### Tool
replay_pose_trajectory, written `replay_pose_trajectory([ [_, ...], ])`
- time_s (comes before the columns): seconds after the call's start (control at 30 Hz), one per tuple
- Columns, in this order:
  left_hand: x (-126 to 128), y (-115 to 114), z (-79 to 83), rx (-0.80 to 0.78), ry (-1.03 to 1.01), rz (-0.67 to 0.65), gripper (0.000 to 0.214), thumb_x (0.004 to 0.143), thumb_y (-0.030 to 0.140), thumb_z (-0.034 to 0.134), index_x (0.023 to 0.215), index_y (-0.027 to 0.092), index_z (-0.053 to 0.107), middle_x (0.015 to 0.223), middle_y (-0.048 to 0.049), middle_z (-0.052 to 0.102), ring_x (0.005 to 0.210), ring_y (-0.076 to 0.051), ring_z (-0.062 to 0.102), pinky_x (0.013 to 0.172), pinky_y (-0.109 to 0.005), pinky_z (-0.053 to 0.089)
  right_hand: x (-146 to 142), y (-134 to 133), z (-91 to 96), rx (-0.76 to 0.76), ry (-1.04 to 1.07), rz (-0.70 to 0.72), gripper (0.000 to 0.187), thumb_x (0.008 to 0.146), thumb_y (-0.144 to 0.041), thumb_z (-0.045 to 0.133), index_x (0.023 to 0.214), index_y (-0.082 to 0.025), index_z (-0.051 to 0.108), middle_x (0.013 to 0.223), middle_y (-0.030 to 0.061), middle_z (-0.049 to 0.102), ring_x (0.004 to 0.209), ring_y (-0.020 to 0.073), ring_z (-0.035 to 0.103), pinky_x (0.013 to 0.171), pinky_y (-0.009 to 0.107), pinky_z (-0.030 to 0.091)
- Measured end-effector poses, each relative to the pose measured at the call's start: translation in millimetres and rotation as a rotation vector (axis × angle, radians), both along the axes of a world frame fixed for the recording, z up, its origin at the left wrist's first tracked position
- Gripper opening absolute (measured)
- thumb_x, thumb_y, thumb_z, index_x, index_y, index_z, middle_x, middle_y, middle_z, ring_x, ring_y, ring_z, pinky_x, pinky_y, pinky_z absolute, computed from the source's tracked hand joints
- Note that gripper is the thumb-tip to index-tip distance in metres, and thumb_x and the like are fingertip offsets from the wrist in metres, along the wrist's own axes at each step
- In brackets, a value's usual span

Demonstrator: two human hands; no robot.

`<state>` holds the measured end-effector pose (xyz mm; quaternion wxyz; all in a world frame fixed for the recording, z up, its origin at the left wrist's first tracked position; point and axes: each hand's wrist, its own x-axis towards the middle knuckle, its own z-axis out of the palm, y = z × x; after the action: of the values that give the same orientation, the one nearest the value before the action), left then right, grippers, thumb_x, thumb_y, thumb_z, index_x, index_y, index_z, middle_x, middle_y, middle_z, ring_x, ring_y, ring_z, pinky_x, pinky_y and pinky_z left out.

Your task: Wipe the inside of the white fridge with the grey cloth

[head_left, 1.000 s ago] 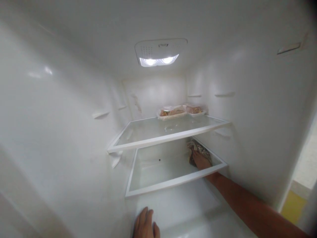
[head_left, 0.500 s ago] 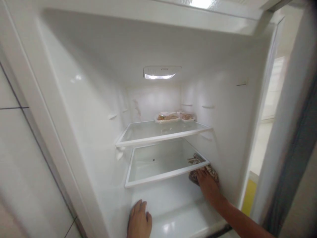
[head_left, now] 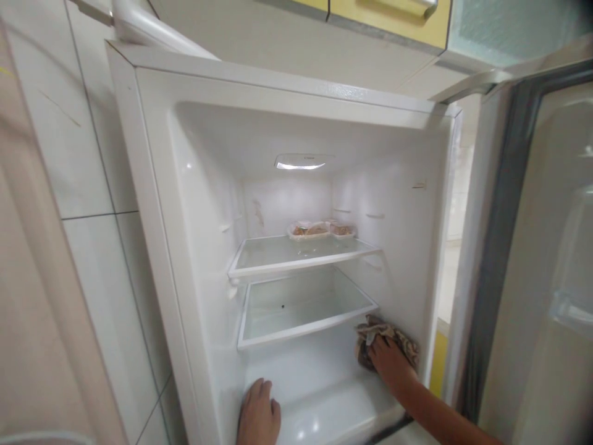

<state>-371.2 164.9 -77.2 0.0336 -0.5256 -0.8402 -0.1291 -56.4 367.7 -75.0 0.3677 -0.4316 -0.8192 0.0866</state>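
Inside the open fridge [head_left: 152, 142], my right hand [head_left: 388, 360] grips a crumpled brown patterned cloth [head_left: 404, 341]. The cloth lies against the lower right wall, just below and in front of the lower glass shelf [head_left: 296, 329]. My left hand [head_left: 260, 413] rests at the bottom left of the compartment, fingers laid out and holding nothing. Part of its palm side is hidden. A small dark speck shows through the lower shelf.
Packed food trays [head_left: 309, 231] sit at the back of the upper glass shelf [head_left: 296, 267]. The fridge door [head_left: 523, 259] stands open on the right. A tiled wall [head_left: 92, 266] runs along the left, and yellow cabinets [head_left: 389, 21] hang above.
My right hand has drawn the cloth out from under the lower shelf's right corner, toward me. My left hand stays in place. The view has pulled back, showing more of the fridge's surroundings.
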Motion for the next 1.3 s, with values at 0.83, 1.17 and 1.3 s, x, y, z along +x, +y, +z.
replay_pose_trajectory([
  [0.83, 7.6, 0.5, 7.8, -0.069, -0.010, 0.056, 0.053, 0.091, 0.005, 0.032, 0.135, 0.011, 0.061, 0.144, -0.0121, 0.061, 0.137, -0.018, 0.054, 0.121, -0.030, 0.034, -90.4, 16.2, 60.8, -0.927, 1.985, 0.488, 0.044, 0.087, -0.051, 0.041, 0.113, -0.032, 0.071, 0.127, 0.0046, 0.072, 0.127, 0.0229, 0.059, 0.113, 0.058, 0.039],
  [1.17, 7.2, 1.8, 0.5, -0.021, -0.066, 0.055, 0.056, 0.086, 0.006, 0.036, 0.135, 0.012, 0.062, 0.142, -0.0118, 0.062, 0.137, -0.021, 0.053, 0.121, -0.031, 0.035, -269.8, -91.8, 74.1, -1.561, 1.643, 0.926, 0.037, 0.080, -0.049, 0.061, 0.101, -0.020, 0.072, 0.098, 0.0079, 0.078, 0.110, 0.0285, 0.069, 0.099, 0.054, 0.053],
  [1.3, 6.1, 0.2, -0.4, 0.058, -0.125, 0.033, 0.054, 0.087, 0.010, 0.039, 0.136, 0.019, 0.061, 0.137, -0.0086, 0.066, 0.137, -0.022, 0.053, 0.120, -0.033, 0.038, -290.1, -115.2, 83.3, -1.621, 1.674, 0.924, 0.040, 0.081, -0.052, 0.058, 0.100, -0.020, 0.072, 0.097, 0.0085, 0.078, 0.109, 0.0300, 0.069, 0.095, 0.055, 0.055],
])
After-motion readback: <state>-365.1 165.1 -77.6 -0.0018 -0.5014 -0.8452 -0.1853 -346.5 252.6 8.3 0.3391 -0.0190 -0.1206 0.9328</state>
